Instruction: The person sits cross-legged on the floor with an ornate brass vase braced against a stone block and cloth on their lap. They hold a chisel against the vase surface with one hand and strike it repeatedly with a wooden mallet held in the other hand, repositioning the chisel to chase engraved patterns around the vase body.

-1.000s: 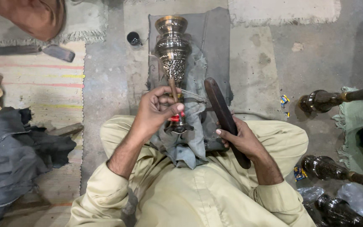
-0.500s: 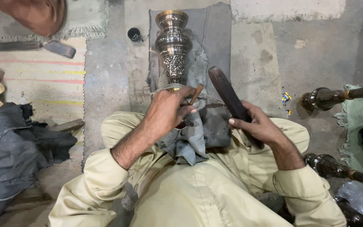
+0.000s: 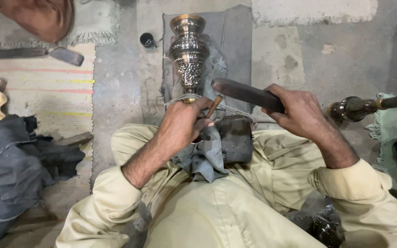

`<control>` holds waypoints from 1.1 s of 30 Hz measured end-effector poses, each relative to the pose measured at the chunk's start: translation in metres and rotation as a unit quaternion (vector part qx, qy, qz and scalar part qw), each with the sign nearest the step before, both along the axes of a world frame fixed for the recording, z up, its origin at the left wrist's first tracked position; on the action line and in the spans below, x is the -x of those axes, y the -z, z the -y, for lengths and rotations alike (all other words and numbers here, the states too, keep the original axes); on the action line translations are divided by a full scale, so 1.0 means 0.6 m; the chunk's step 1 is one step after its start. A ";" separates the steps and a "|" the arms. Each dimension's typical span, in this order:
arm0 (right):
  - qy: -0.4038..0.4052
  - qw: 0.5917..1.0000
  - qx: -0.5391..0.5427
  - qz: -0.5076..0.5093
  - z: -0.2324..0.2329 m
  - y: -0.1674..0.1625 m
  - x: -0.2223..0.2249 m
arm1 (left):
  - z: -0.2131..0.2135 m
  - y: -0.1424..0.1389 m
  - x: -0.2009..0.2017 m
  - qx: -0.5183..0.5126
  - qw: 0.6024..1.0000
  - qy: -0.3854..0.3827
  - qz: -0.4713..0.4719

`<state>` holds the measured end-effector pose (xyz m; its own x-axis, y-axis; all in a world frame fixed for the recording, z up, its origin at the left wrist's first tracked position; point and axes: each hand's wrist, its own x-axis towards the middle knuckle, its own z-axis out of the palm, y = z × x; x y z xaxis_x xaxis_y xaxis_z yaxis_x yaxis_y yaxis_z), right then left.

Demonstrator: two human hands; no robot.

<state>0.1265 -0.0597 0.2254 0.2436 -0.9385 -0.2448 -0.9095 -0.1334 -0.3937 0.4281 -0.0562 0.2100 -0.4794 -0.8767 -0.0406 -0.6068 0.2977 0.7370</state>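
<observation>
Engraved metal vase lies on grey cloth, centre far, neck toward person. Left hand fingers closed around thin punch at vase neck. Right hand fingers gripping dark flat bar, its end above punch. Dark cup left of vase.

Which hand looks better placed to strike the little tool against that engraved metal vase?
Probably the right hand: it holds the dark bar raised just over the small tool, which the left hand steadies against the vase.

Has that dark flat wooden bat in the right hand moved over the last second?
Yes. The dark flat wooden bat has swung up from the lap toward the engraved metal vase, its tip now beside the vase's base.
</observation>
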 end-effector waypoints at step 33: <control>0.087 0.988 0.036 0.124 0.015 0.002 -0.038 | 0.007 0.005 -0.059 0.011 0.998 0.004 -0.062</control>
<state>0.1493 -0.0685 0.2243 0.1209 -0.9842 -0.1297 -0.7983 -0.0188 -0.6019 0.4636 -0.0601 0.2069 -0.4870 -0.8725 0.0392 -0.5092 0.3201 0.7989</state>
